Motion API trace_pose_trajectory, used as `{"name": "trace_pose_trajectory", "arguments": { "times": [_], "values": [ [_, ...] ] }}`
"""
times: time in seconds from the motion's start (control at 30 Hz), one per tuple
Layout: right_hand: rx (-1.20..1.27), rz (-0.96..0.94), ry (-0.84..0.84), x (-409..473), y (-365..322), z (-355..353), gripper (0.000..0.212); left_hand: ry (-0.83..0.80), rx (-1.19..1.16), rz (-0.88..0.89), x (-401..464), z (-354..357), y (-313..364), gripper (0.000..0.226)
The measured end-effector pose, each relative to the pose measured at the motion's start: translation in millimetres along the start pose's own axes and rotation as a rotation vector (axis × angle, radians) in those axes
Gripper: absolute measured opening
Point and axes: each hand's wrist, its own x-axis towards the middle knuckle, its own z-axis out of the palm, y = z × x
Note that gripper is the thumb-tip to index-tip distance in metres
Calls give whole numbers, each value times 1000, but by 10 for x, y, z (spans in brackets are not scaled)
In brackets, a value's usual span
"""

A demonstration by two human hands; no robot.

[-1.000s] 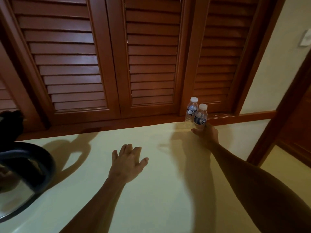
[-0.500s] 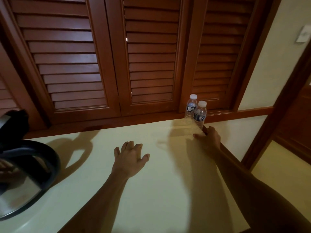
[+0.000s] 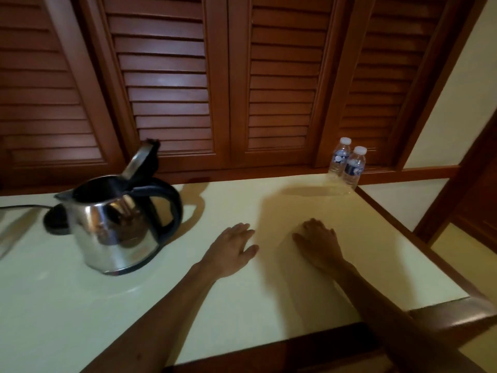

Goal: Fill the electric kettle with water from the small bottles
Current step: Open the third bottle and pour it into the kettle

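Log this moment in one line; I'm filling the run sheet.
left hand open, on counter | right hand open | kettle lid up | bottles capped, untouched

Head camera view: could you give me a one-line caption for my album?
Both hands, left hand and right hand, rest empty on the pale counter between an open-lidded kettle and two capped bottles.

From my remote seat the room reads dim and warm, with soft shadows thrown toward twelve o'clock across the counter [image 3: 242, 305]. Glare sits on the steel kettle [image 3: 118, 232]; the shutters [image 3: 172, 76] bow toward the edges, slightly soft.
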Motion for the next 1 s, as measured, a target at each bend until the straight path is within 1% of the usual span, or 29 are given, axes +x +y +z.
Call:
{"name": "trace_pose_trajectory", "arguments": {
  "times": [0.1, 0.17, 0.2, 0.27, 0.37, 0.4, 0.47, 0.57, 0.67, 0.73, 0.8, 0.9, 1.0],
  "values": [
    [-37, -80, -64, -300, -686, 241, 54, -27, -58, 27, -552, -155, -236, 54],
    [-8, -129, -93, -550, -1161, 397, 67, -29, -38, 61, -961, -278, -460, 52],
    [13, -153, -104, -678, -1387, 482, 69, -25, -22, 69, -1175, -356, -587, 50],
    [30, -225, -103, -930, -1862, 630, 67, 3, 9, 48, -1610, -527, -883, 48],
    [16, -380, -79, -1240, -2595, 817, 50, 57, 19, 7, -2286, -812, -1330, 41],
    [-6, -423, -90, -1318, -2812, 862, 50, 82, 17, -14, -2495, -889, -1464, 38],
    [-7, -493, -129, -1435, -3211, 957, 54, 156, -11, -97, -2902, -1054, -1715, 33],
    [11, -553, -166, -1521, -3664, 1061, 39, 324, -110, -272, -3384, -1261, -2046, 22],
    [40, -506, -169, -1550, -3989, 1081, 42, 565, -183, -527, -3694, -1481, -2358, 12],
    [55, -468, -165, -1570, -4117, 1066, 43, 714, -215, -689, -3839, -1603, -2566, 11],
    [51, -442, -187, -1590, -4161, 1060, 40, 784, -267, -758, -3938, -1703, -2728, 7],
    [49, -434, -199, -1611, -4148, 1050, 41, 814, -377, -806, -3964, -1826, -2893, 19],
    [22, -435, -204, -1637, -4171, 1007, 42, 843, -458, -771, -3860, -1924, -3032, 54]
  ]
}}
